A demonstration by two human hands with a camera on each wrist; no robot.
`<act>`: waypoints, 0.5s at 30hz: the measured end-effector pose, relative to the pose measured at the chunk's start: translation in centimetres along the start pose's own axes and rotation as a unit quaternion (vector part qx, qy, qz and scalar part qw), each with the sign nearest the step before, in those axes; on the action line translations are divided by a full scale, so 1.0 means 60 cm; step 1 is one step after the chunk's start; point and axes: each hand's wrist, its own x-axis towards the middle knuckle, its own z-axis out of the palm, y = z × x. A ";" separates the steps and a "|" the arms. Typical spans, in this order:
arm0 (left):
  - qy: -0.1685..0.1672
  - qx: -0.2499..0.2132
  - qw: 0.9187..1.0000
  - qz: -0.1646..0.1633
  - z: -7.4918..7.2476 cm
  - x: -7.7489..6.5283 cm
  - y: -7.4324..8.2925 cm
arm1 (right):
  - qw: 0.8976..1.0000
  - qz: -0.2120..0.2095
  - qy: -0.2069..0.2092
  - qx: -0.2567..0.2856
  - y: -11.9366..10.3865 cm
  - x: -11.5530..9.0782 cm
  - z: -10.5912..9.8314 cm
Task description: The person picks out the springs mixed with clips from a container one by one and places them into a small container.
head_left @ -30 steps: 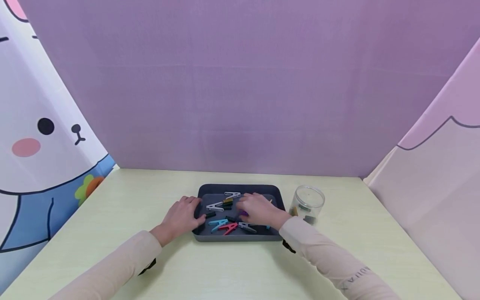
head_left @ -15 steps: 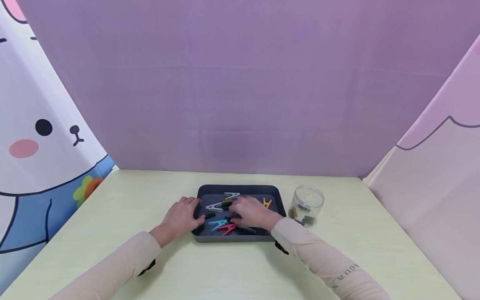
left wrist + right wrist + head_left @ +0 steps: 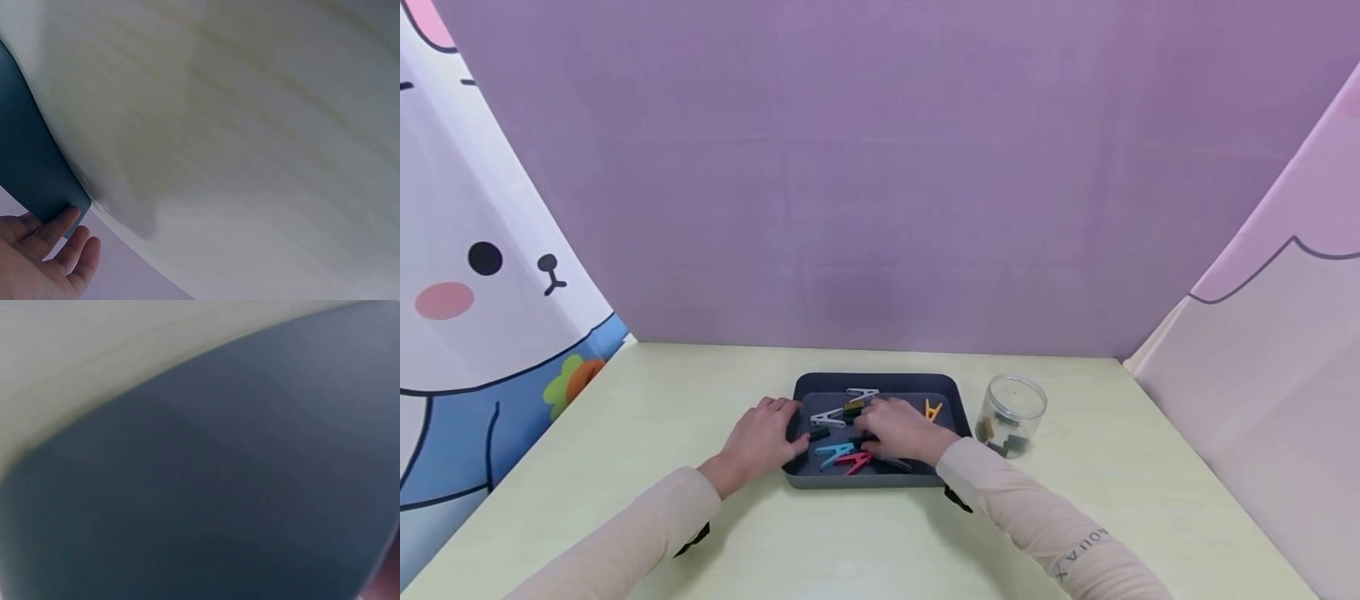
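In the head view my left hand [image 3: 762, 438] grips the left rim of a dark grey tray [image 3: 880, 481], thumb over the inside. The left wrist view has its fingers against the tray's outer wall [image 3: 37, 150]. My right hand [image 3: 901, 427] reaches down into the tray, thumb and fingertips either side of a small dark ridged piece; I cannot tell whether they pinch it. Around it lie a blue clothespin [image 3: 835, 451], a red clothespin [image 3: 856, 460], a white clothespin [image 3: 828, 418] and a yellow clothespin [image 3: 932, 410]. A brownish-yellow ridged piece [image 3: 853, 407] lies behind.
A clear round jar [image 3: 1017, 400] stands just right of the tray, with several dark and yellowish pieces at its bottom. The pale table [image 3: 722, 542] ends at a purple backdrop [image 3: 880, 208]. Patterned cloths hang at both sides.
My right hand has moved left within the tray to the small dark piece, uncovering the yellow clothespin. My left hand keeps its place on the rim.
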 end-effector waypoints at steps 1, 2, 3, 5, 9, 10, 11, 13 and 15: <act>0.001 0.000 1.000 0.001 0.001 0.000 0.000 | 1.000 -0.001 0.000 0.000 0.000 0.000 0.000; 0.001 0.001 1.000 0.001 0.002 0.000 0.000 | 1.000 -0.001 0.002 0.000 0.001 0.001 0.001; 0.000 0.001 1.000 0.001 0.003 0.001 -0.001 | 1.000 -0.001 0.002 0.000 0.001 0.001 0.001; 0.000 0.002 1.000 0.001 0.004 0.001 -0.001 | 1.000 -0.002 0.006 0.001 0.001 0.002 0.003; -0.003 0.004 1.000 0.000 0.005 0.001 -0.002 | 1.000 -0.006 0.014 0.004 0.000 0.002 0.003; -0.003 0.004 1.000 0.000 0.004 0.001 -0.001 | 1.000 -0.007 0.016 0.006 0.000 0.002 0.002; -0.003 0.003 1.000 0.000 0.004 0.001 -0.001 | 1.000 -0.015 0.024 0.005 0.005 0.005 0.011; -0.004 0.002 1.000 0.000 0.004 0.001 -0.001 | 0.999 -0.018 0.028 0.007 0.003 0.003 0.008; -0.002 0.002 1.000 0.000 0.003 0.001 0.000 | 0.999 -0.016 0.030 0.008 0.003 0.003 0.008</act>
